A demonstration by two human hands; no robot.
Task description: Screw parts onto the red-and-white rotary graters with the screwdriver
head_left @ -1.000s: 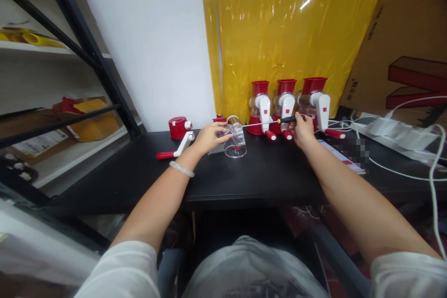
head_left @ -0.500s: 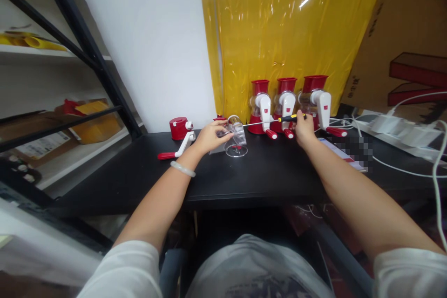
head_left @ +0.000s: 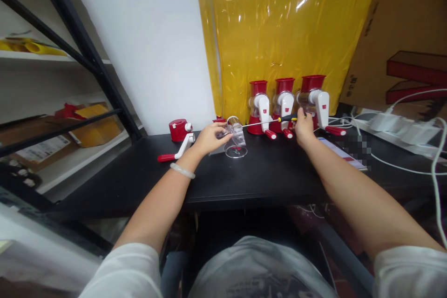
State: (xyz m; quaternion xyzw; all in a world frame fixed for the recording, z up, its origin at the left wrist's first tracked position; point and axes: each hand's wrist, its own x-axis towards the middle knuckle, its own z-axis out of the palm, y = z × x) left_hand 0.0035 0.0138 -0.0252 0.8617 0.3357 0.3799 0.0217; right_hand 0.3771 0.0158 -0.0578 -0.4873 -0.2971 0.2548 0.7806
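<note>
Left hand (head_left: 212, 138): fingers closed around the clear plastic housing (head_left: 238, 136), above the bench (head_left: 139, 177) near its back edge. Right hand (head_left: 303, 126): fingers gripping the screwdriver (head_left: 287, 118), its shaft reaching the housing's right side.

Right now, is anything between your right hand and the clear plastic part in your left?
Only the black-and-yellow screwdriver in the right hand, its metal shaft pointing at the clear plastic part. The red-and-white crank machines stand behind.
</note>
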